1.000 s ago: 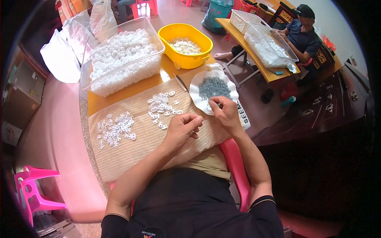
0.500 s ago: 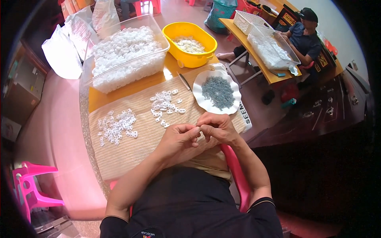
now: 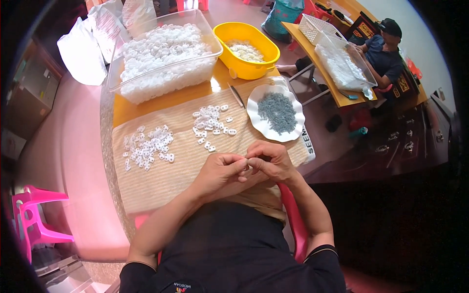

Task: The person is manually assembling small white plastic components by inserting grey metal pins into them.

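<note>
My left hand (image 3: 225, 169) and my right hand (image 3: 270, 160) meet fingertip to fingertip over the near edge of a beige striped cloth (image 3: 181, 180). Both are closed in a pinch; whatever lies between the fingers is too small and too hidden to name. Beyond them, a white wavy-rimmed plate (image 3: 252, 109) holds a heap of small grey slender pieces (image 3: 277, 113). Two loose groups of small white plastic pieces with holes lie on the cloth, a left pile (image 3: 148, 146) and a middle pile (image 3: 209, 119). A thin dark pointed tool (image 3: 237, 96) rests left of the plate.
At the back stand a clear bin (image 3: 166, 78) full of white pieces and a yellow tub (image 3: 249, 72) with pale pieces. White sacks (image 3: 83, 51) are at far left, above a pink stool (image 3: 41, 219). A person (image 3: 386, 56) sits at another table (image 3: 342, 100).
The view has shifted a little, so the table and its things sit slightly farther right and mostly higher. My hands keep pinching together in nearly the same pose.
</note>
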Demonstrator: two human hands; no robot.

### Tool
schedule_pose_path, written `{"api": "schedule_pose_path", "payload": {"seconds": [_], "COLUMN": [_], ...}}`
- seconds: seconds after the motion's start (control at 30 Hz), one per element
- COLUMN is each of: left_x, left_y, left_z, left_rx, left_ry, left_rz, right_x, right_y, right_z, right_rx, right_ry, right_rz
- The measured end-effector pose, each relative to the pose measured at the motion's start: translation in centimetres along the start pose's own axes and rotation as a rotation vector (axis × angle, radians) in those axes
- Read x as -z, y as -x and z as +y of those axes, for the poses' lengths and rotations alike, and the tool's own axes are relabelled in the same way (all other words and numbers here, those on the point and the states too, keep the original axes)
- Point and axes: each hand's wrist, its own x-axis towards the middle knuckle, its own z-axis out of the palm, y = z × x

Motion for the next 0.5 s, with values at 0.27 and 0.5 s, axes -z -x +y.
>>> {"api": "schedule_pose_path", "payload": {"seconds": [0.27,0.5], "left_x": [0.8,1.0], "left_y": [-0.4,-0.4], "left_z": [-0.8,-0.7], "left_rx": [-0.05,-0.066], "left_ry": [0.028,0.09], "left_rz": [0.018,0.003], "right_x": [-0.4,-1.1], "right_y": [-0.2,-0.3], "right_z": [0.8,1.2], "right_rx": [0.039,0.005], "right_ry": [0.099,0.041], "right_rz": [0.073,0.161]}}
